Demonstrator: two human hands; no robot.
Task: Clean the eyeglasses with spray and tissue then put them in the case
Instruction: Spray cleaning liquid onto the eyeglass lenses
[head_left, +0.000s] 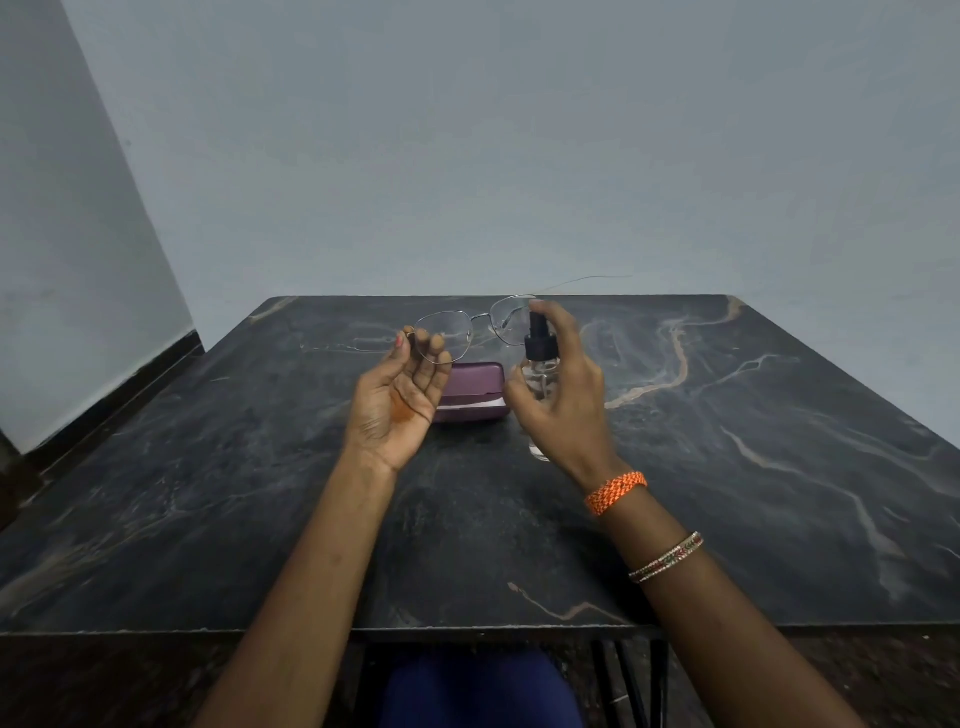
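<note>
Eyeglasses (470, 327) hung above the table (727, 467), long axis running left-right, pinched at their left rim by the left hand (402, 387); just right, the right hand (563, 389) gripped the upright spray bottle (540, 364), nozzle facing the lenses.

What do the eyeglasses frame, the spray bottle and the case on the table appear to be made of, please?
Eyeglasses: thin metal wire, judging by the slim silvery rims and temples.
Spray bottle: clear body, glass or plastic, see-through; matte black pump, probably plastic.
Case: purple hard shell, smooth with a slight sheen; plastic or leatherette, hard to tell.
</note>
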